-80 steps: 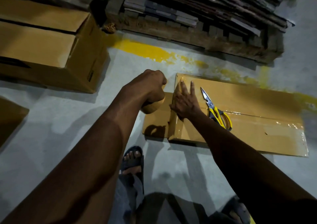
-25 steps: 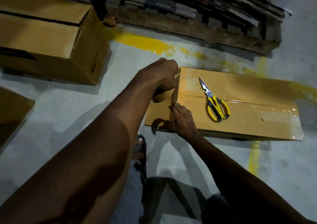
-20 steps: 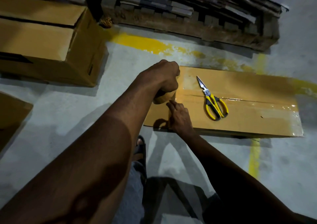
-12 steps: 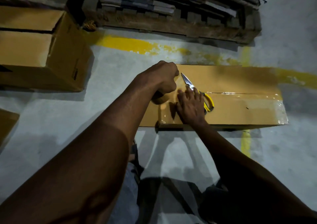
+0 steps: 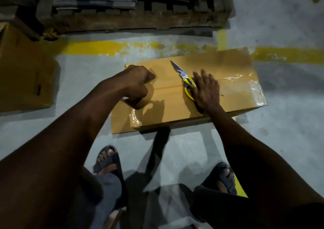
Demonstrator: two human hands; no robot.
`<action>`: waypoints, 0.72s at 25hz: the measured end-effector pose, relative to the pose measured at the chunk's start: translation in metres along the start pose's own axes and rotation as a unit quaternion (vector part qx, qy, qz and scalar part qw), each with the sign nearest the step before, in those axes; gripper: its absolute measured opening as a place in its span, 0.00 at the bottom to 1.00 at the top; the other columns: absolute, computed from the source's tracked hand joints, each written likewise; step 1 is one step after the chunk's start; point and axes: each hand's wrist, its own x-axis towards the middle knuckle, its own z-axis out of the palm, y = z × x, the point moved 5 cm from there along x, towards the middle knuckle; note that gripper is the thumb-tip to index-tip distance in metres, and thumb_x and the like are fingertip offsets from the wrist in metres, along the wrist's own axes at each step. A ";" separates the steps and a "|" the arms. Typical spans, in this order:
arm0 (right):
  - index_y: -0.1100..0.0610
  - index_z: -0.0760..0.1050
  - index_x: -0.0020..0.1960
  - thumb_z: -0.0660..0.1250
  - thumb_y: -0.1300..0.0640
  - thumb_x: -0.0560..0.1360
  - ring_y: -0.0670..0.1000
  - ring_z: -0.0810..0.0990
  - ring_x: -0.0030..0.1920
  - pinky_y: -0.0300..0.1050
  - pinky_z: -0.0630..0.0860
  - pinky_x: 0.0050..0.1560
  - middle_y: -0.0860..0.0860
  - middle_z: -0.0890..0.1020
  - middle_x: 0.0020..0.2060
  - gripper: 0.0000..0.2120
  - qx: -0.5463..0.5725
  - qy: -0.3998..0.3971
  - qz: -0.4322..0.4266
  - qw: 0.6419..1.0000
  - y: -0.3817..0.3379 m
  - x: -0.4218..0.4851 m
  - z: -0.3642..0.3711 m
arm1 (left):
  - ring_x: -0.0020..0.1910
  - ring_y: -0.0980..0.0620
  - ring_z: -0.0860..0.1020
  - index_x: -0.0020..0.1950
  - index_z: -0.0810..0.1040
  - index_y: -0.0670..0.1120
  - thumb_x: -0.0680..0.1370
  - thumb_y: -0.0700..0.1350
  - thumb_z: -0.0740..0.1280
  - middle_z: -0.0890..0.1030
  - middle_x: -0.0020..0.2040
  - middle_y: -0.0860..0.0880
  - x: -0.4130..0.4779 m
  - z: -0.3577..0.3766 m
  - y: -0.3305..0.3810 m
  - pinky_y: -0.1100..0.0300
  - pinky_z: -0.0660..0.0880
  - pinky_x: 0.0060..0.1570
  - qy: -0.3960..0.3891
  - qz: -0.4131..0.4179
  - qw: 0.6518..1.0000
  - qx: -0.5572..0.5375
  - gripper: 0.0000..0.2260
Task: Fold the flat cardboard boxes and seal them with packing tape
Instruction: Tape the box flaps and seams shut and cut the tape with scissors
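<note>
Cardboard box (image 5: 228,67) lying on the floor (image 5: 84,70), seam taped. Left hand (image 5: 136,83) curled round tape roll (image 5: 139,104) at left end; right hand (image 5: 206,90) flat, fingers (image 5: 203,76) straight, nearly together, covering yellow scissors (image 5: 180,72) on top.

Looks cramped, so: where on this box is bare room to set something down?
Free: top of the brown cardboard box between the right hand and its taped end. Crowded: yellow-handled scissors mid-top, left hand at the other end.
</note>
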 end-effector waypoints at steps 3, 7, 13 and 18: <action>0.47 0.60 0.77 0.48 0.37 0.79 0.69 0.57 0.74 0.70 0.57 0.70 0.59 0.57 0.78 0.29 0.006 -0.023 0.169 0.985 0.083 -0.004 -0.002 | 0.70 0.46 0.70 0.74 0.68 0.48 0.68 0.31 0.65 0.72 0.71 0.46 0.010 0.007 0.010 0.64 0.68 0.57 -0.014 0.007 1.000 0.014 0.35; 0.43 0.55 0.77 0.56 0.29 0.74 0.69 0.48 0.76 0.72 0.47 0.71 0.60 0.50 0.79 0.36 0.036 -0.041 0.306 0.950 0.144 -0.012 -0.008 | 0.69 0.45 0.70 0.74 0.67 0.49 0.67 0.31 0.69 0.72 0.71 0.46 0.021 0.014 0.018 0.59 0.71 0.57 -0.031 0.014 0.999 0.024 0.37; 0.44 0.53 0.77 0.61 0.23 0.65 0.70 0.53 0.75 0.70 0.48 0.71 0.63 0.52 0.77 0.47 0.073 -0.032 0.383 0.920 0.153 -0.019 -0.017 | 0.69 0.44 0.70 0.74 0.67 0.49 0.67 0.32 0.71 0.71 0.72 0.46 0.018 0.011 0.014 0.61 0.67 0.52 -0.027 0.018 0.999 0.030 0.37; 0.40 0.65 0.69 0.64 0.26 0.64 0.66 0.69 0.61 0.62 0.66 0.59 0.60 0.68 0.65 0.37 0.080 0.021 0.338 0.937 0.058 -0.033 -0.012 | 0.68 0.47 0.71 0.71 0.73 0.48 0.68 0.33 0.71 0.74 0.70 0.46 0.006 0.003 0.016 0.65 0.65 0.53 -0.023 0.029 0.999 -0.010 0.32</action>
